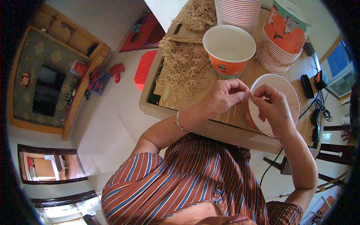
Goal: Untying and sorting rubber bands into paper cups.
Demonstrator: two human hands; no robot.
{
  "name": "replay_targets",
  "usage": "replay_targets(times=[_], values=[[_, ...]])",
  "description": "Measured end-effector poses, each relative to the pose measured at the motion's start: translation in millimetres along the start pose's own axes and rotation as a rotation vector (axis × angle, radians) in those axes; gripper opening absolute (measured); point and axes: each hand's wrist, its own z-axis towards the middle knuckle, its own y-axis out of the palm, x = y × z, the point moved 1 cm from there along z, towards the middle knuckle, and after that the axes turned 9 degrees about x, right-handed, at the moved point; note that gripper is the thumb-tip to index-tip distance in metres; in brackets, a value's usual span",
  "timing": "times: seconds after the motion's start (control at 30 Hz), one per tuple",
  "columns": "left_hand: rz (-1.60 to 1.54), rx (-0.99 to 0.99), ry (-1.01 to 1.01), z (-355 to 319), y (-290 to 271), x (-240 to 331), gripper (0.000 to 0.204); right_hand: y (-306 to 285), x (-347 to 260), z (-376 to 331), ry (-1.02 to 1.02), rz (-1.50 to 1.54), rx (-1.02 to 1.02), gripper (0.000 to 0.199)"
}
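left hand (225,98) and right hand (273,106) at frame centre-right, fingertips pressed together pinching thin tan string (250,96), over white round paper bowl (290,90), orange paper cup (228,50) above, on wooden table (176,98)

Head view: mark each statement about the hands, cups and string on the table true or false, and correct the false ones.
1. Both hands pinch a thin piece of string between them. True: the left hand and right hand meet fingertip to fingertip on the string.
2. The hands work above a white-lined paper cup. True: the paper cup lies just under the right hand.
3. The orange cup behind the hands lies on its side. False: the orange cup stands upright, mouth up.
4. The pile of tan string loops lies to the person's right. False: the pile lies to the left on the wooden table.
5. The left wrist wears a bracelet. True: the bracelet circles it.
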Motion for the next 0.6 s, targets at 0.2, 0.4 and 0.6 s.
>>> replay_targets(times=[0.2,0.4,0.6], values=[[-0.1,-0.009,-0.026,-0.4,0.9,-3.1,0.015,1.1,4.9,1.2,-0.193,-0.133,0.034,0.01],[-0.12,-0.021,-0.062,2.3,2.7,-7.3,0.015,3.1,5.1,-2.0,-0.253,-0.213,0.079,0.01],[-0.201,-0.033,-0.016,3.2,6.0,-15.0,0.013,3.1,7.3,-0.1,-0.188,-0.109,0.025,0.01]])
